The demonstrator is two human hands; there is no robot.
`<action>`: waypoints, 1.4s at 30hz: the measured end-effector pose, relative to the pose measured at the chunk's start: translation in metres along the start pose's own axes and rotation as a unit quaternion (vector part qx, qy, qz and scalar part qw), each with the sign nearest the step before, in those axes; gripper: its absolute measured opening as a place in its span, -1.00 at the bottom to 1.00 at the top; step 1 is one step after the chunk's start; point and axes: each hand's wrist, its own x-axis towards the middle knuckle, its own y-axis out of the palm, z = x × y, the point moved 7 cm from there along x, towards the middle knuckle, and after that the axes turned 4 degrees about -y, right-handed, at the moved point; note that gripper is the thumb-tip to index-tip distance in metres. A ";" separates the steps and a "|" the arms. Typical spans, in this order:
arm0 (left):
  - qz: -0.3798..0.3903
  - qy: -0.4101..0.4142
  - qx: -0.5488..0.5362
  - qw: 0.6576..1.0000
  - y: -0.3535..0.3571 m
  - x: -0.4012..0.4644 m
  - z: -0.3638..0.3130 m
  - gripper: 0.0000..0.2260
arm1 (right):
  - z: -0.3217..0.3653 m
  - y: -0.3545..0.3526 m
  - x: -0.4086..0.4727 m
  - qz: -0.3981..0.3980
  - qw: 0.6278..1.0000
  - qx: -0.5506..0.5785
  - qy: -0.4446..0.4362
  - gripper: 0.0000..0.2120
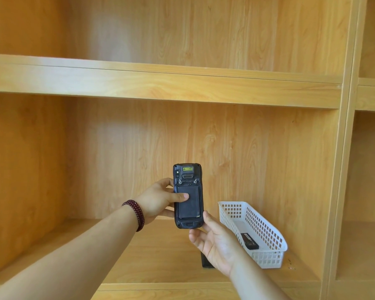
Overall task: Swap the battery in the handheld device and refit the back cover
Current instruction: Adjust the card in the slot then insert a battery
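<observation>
The device (188,195) is held upright above the shelf (160,256), back side to the camera, cover off. It is gripped by the left hand (158,200), whose thumb is pressed on the battery (188,202) in its bay. Its bottom end is propped by the fingertips of the half-open right hand (214,241). Another battery (249,240) lies in the white basket (268,252) near the shelf's right edge. A dark flat piece (205,261), partly hidden, lies under the right hand.

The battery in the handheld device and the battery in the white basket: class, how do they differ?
The battery in the device stands upright, held in the air; the battery in the white basket lies flat. The left thumb presses the first; nothing touches the second. The first shows a plain dark face; the second shows label markings. Both are dark, flat and rectangular.
</observation>
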 end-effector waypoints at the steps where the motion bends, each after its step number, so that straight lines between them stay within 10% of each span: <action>1: 0.000 -0.004 -0.004 1.000 0.000 0.000 0.001 -0.65 | 0.001 -0.001 -0.001 -0.004 0.999 -0.032 0.005 -0.67; 7: -0.016 -0.014 -0.033 0.999 -0.006 0.002 0.008 -0.60 | 0.063 -0.003 0.000 -0.108 0.878 -0.421 -0.200 -0.66; 13: -0.003 -0.017 -0.012 1.000 -0.001 0.003 0.008 -0.60 | 0.079 0.031 0.001 0.005 0.795 -0.548 -0.259 -0.56; 24: 0.033 -0.037 0.012 0.999 0.003 0.005 0.001 -0.42 | 0.067 0.016 0.008 -0.056 0.854 -0.487 -0.172 -0.55; 33: 0.013 0.014 0.070 0.997 -0.007 0.006 -0.028 -0.79 | 0.065 0.018 0.010 -0.034 0.858 -0.480 -0.179 -0.54; 42: -0.025 0.048 0.075 0.996 -0.009 0.008 -0.032 -0.81 | 0.066 0.026 0.009 -0.006 0.748 -0.627 -0.220 -0.49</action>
